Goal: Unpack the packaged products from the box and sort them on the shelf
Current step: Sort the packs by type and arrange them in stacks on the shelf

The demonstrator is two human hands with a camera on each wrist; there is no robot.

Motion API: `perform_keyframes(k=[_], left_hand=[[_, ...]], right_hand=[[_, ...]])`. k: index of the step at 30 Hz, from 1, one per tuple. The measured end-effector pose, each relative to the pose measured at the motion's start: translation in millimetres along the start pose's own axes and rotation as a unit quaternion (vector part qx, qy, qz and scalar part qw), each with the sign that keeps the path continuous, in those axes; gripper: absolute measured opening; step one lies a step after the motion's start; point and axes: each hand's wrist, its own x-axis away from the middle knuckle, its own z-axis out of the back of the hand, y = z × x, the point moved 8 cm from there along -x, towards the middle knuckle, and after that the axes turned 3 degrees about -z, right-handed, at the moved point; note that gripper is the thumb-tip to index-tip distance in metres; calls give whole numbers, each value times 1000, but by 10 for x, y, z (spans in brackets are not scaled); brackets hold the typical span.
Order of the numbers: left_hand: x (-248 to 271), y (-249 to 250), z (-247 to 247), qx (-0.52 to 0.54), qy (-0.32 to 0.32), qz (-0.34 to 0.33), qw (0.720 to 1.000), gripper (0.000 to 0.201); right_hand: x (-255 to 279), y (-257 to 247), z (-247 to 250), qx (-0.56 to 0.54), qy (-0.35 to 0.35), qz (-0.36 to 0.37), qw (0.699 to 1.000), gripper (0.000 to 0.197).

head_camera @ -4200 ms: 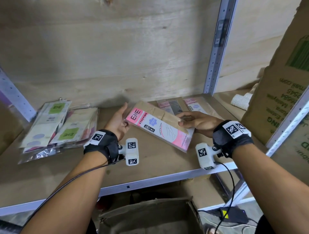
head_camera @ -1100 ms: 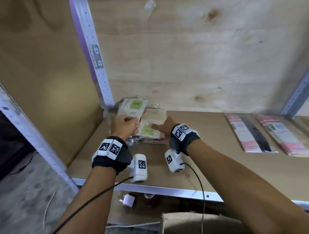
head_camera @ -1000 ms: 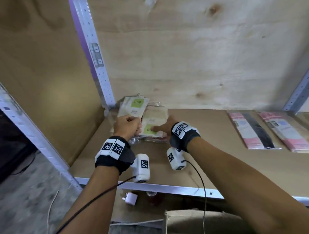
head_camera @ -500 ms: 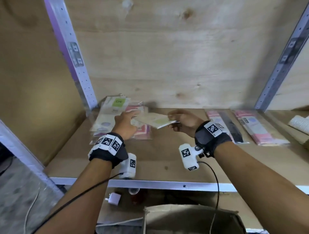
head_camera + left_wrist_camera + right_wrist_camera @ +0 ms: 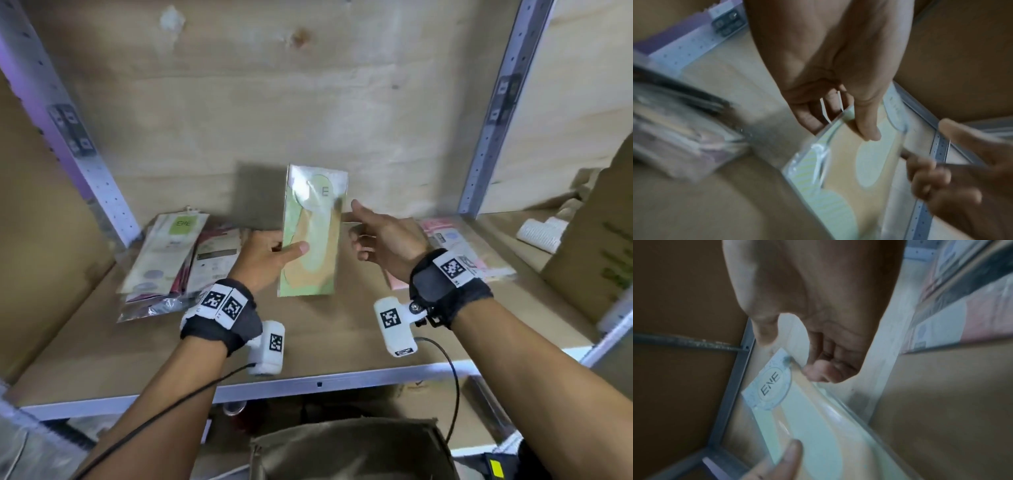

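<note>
So sorting looks partway done here; there's a pile of green-label packs (image 5: 164, 253) at the far left of the shelf (image 5: 325, 342) and pink packs (image 5: 452, 246) lying flat toward the right; the left hand (image 5: 265, 255) is holding a green pack (image 5: 311, 233) upright over the middle of the shelf, thumb on the front and fingers curled behind its edge; the right hand (image 5: 383, 240) sits just beside the pack's right edge, fingers loosely bent and gripping nothing, as far as I can tell; the box (image 5: 349, 448) is down below the near edge; can't see what's left inside, so probably more to go.
</note>
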Motion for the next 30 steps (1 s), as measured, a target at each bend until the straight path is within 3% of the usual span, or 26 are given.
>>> perform_keyframes(k=[3, 5, 10, 16, 18, 22, 24, 30], left_hand=[[-38, -84, -124, 64, 13, 47, 997, 22], [-50, -151, -227, 113, 4, 82, 990, 29], [-47, -279, -400, 198, -7, 140, 970, 36], [-129, -562, -236, 256, 70, 191, 945, 34], [-111, -600, -299, 258, 42, 205, 943, 38], [-8, -588, -568, 197, -87, 235, 948, 48], [38, -590, -684, 185, -125, 246, 943, 53], [-37, -657, -758, 161, -94, 245, 951, 57]], right_hand=[[23, 224, 95, 247, 4, -12, 969, 39], [-9, 401, 124, 313, -12, -41, 949, 35], [-31, 555, 144, 160, -68, -86, 981, 15], [-36, 635, 261, 174, -78, -113, 975, 38], [-62, 647, 319, 158, -61, -114, 979, 36], [-93, 632, 388, 89, -8, -112, 990, 10], [-91, 659, 393, 77, 5, -119, 990, 8], [-184, 718, 494, 153, 86, -126, 976, 25]])
